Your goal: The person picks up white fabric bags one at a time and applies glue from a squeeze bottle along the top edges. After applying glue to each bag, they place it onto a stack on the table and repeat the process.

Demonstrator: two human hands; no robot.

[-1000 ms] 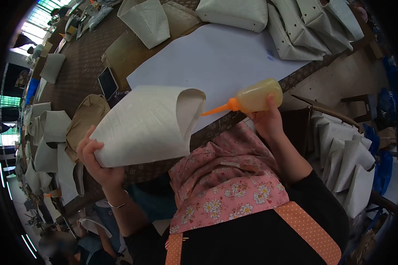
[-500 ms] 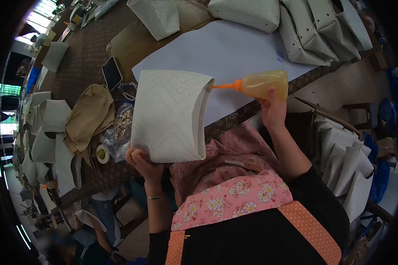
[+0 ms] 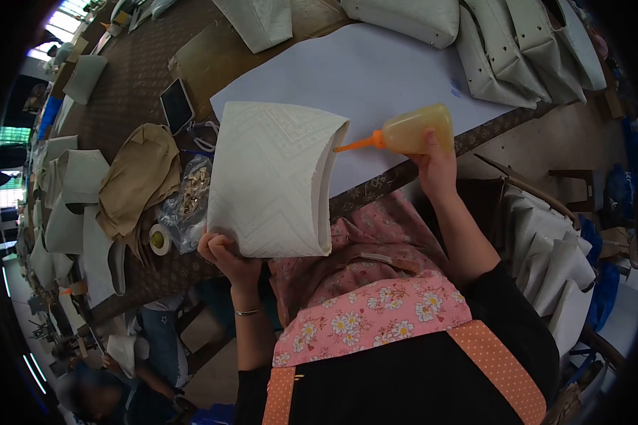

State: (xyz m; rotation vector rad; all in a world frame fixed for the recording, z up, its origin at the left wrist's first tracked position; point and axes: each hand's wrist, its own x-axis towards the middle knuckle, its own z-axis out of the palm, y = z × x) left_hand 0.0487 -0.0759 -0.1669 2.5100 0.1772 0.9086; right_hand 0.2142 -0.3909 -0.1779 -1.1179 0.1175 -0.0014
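My left hand grips the lower left corner of a white embossed bag body, which is held up over the table edge with its open side facing right. Some of those fingers are hidden behind the panel. In my right hand is a squeeze bottle of yellowish liquid, fingers wrapped round it. Its orange nozzle points left, and the tip meets the upper part of the bag body's open edge. Whether any liquid is coming out is too small to tell.
White paper covers part of the patterned table. Finished-looking white bags stand at back right. Left lie brown pieces, a plastic bag of metal fittings, a tape roll and a phone. Another person sits lower left.
The bottle has tilted, its base rising a little, and the nozzle tip has slid slightly down along the bag body's edge. My left hand keeps its hold on the bag body.
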